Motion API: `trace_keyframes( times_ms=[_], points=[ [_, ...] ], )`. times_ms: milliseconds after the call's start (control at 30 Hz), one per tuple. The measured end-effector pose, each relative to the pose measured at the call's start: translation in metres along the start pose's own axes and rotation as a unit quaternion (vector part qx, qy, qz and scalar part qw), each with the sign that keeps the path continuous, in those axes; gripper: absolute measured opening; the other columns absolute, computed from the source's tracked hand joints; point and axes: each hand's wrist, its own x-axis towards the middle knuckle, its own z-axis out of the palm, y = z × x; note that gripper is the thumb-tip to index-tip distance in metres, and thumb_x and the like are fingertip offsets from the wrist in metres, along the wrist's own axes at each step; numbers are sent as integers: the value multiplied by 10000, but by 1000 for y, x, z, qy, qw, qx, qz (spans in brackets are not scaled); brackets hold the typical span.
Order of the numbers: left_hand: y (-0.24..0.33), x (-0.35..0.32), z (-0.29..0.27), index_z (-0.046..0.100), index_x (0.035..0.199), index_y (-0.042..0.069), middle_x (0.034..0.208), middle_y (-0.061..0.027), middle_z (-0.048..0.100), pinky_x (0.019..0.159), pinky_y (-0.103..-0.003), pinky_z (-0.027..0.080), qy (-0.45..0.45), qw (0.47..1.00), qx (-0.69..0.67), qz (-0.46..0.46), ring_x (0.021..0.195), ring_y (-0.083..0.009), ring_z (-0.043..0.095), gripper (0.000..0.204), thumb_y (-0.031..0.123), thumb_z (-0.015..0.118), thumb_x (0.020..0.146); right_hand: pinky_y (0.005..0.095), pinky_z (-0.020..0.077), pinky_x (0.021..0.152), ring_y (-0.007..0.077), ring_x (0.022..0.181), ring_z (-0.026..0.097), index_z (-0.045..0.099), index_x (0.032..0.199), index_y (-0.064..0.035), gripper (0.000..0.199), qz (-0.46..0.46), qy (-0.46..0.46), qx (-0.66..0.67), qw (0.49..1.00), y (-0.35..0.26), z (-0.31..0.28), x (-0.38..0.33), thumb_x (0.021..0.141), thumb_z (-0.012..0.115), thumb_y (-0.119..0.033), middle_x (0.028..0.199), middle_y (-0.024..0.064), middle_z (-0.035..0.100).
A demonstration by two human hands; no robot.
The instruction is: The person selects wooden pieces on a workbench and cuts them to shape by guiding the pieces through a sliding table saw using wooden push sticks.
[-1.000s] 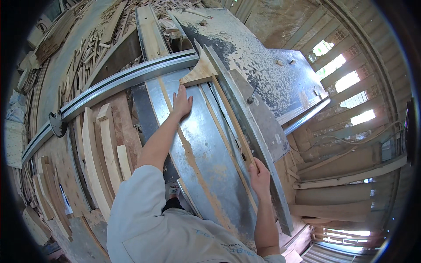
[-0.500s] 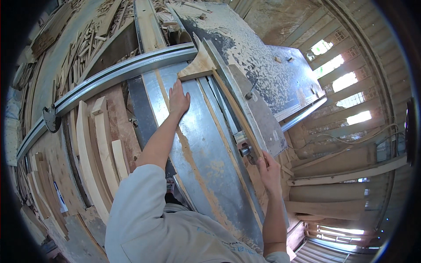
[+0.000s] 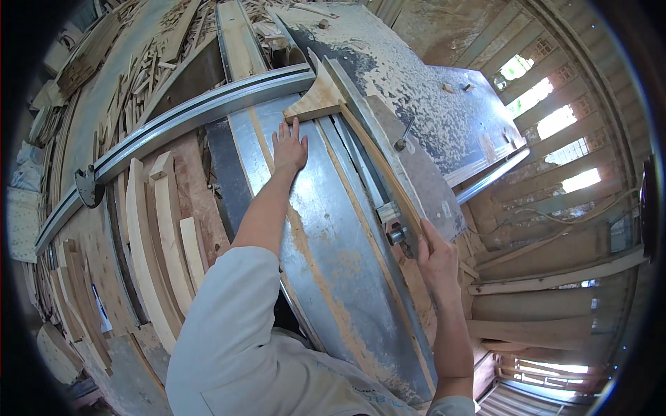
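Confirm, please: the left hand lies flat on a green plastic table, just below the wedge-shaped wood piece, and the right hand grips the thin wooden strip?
Not quite. In the head view the left hand lies flat on a metal table, bare steel, below the wedge-shaped wood piece; the right hand does grip the thin wooden strip.

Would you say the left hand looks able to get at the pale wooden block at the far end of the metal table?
Probably yes: the left hand lies flat on the metal table, fingertips just short of the wooden block, with nothing between.
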Motion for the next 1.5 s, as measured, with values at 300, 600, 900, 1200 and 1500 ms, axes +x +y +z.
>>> trace_keyframes(
  times_ms=[300,600,900,1200,1500],
  points=[
    [2,4,-8,98,1532,43,1531,-233,288,1174,-492,173,34,996,-86,-11,1445,-304,255,810,281,581,928,455,505,652,393,732,657,636,1194,-61,333,-3,7,-6,1000,-5,2,0,866,581,-81,803,232,651],
    [-2,10,-9,76,1537,39,1569,-176,246,1187,-465,155,-7,999,-44,-28,1461,-264,230,741,342,465,984,419,516,689,376,781,674,644,1176,-40,340,-6,4,6,1000,-12,-1,13,842,578,-34,878,234,670],
    [-10,23,-9,86,1538,44,1572,-174,242,1184,-465,165,-14,999,-35,-32,1460,-262,233,700,316,433,995,461,505,670,393,755,660,657,1157,-56,320,-16,12,-7,1000,-18,9,22,849,571,-58,824,241,660],
    [-13,25,-6,84,1540,48,1568,-177,252,1179,-470,177,-5,999,-39,-26,1459,-264,237,708,308,444,988,395,518,730,359,819,683,669,1145,-39,305,15,-12,-31,999,-19,3,30,853,584,-56,912,251,664],
    [-32,17,2,127,1528,21,1561,-225,230,1167,-481,203,50,988,-144,-8,1443,-327,253,781,297,549,932,456,512,717,401,780,661,664,1173,-96,336,-5,-38,-58,998,-34,-4,31,853,565,-92,828,256,650]
  ],
)
